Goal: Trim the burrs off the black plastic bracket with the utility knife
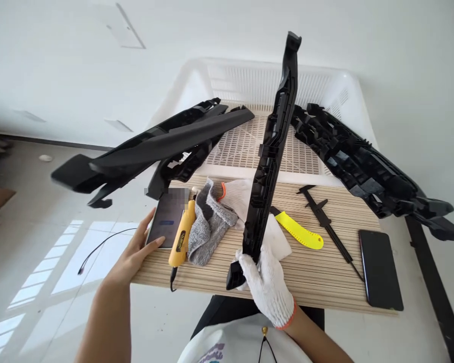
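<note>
Head view: my gloved right hand (267,282) grips the long black plastic trim bar (272,146) upright; bare left hand (136,249), fingers released, taps the dark smartphone (167,218); inspection under way; next needs both hands on bar.

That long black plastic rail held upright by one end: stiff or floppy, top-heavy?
The black rail looks stiff: it stands straight, gripped only at its base by the gloved right hand. Probably light, given the ribbed, open moulding. Likely tippy, since most of its length rises above the grip.

- A small workshop or parts-inspection station is suggested.
- Black plastic parts (363,161) are stacked in a white crate (336,91).
- A caliper (327,222) and a yellow tool (181,237) are laid on the slatted surface (318,277).
</note>
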Demonstrator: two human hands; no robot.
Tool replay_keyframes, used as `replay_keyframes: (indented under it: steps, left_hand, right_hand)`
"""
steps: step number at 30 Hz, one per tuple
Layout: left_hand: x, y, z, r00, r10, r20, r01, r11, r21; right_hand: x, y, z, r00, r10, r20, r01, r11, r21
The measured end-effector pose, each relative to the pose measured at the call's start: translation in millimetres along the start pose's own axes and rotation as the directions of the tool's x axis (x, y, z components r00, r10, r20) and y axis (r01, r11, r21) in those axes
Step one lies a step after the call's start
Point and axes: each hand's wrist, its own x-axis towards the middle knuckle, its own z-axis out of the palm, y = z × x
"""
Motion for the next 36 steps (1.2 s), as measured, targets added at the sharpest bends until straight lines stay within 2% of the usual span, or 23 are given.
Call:
replay_keyframes:
  steps: [4, 9, 17, 24, 32, 36]
  left_hand:
    - [-1.4, 6.3, 3.5, 1.0, 0.007, 0.02, -0.006, 1.0, -0.025]
    - [-1.0, 4.3, 2.6, 0.999, -0.022, 0.028, 0.023, 0.999, -0.039]
    - [1.2, -6.3, -4.0, 0.999, -0.051, 0.02, 0.049, 0.997, 0.058]
    - [12.2, -25.7, -17.6, 0.992, -0.125, 0.03, 0.119, 0.982, 0.149]
    - [0.5, -4.8, -2.7, 1.0, -0.001, 0.023, -0.001, 0.995, 0.102]
    - [-3.3, -2.0, 0.3, 0.999, 0.024, 0.031, -0.026, 0.998, 0.064]
  right_hand:
    - [8.1, -17.3, -5.1, 0.992, 0.125, -0.009, -0.122, 0.98, 0.16]
    - [8.9, -19.5, 0.3, 0.972, 0.229, -0.048, -0.211, 0.946, 0.246]
    - [11.7, -24.5, -3.7, 0.968, 0.249, 0.026, -0.247, 0.928, 0.278]
    - [18.1, -33.3, -14.5, 0.973, 0.195, 0.12, -0.224, 0.919, 0.323]
    - [8.3, -29.7, -7.2, 0.957, 0.272, 0.102, -0.291, 0.908, 0.303]
    - [4.0, -24.2, -3.7, 0.957, 0.275, 0.094, -0.291, 0.901, 0.322]
